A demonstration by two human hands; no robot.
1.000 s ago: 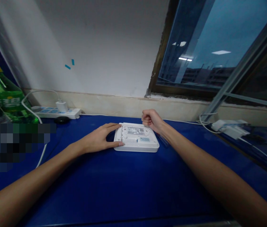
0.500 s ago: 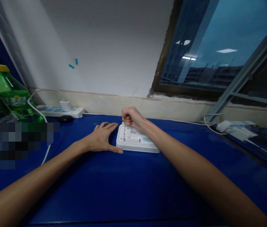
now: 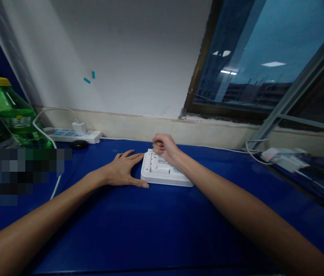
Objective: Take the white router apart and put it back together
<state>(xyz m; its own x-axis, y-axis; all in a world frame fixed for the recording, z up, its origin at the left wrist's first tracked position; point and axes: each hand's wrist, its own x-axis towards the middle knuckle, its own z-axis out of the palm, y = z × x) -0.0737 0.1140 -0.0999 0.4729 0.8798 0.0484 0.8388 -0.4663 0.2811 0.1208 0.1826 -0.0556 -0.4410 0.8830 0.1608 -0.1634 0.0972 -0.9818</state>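
Note:
A white plastic box (image 3: 162,174) like a network router lies flat on the blue tabletop (image 3: 139,230). Its upper face shows vent holes, slots and a printed label. My left hand (image 3: 124,168) is open along its left side, with the thumb at the near left corner and the fingertips by the far left corner. Over the far part of the box, my right hand (image 3: 166,147) is closed, with curled fingers. What those fingers hold, if anything, is hidden. The right wrist and forearm cover the box's right part.
A power strip (image 3: 90,137) with a white plug (image 3: 79,128) sits by the wall, beside a round black object (image 3: 78,144). Green bottles (image 3: 15,115) stand at left, near a white cable (image 3: 55,188). Further right lies a second white power strip (image 3: 285,157) with cords.
My right hand has shifted slightly right and nearer me, and its fist looks a little looser. My left hand and the box have stayed nearly in place.

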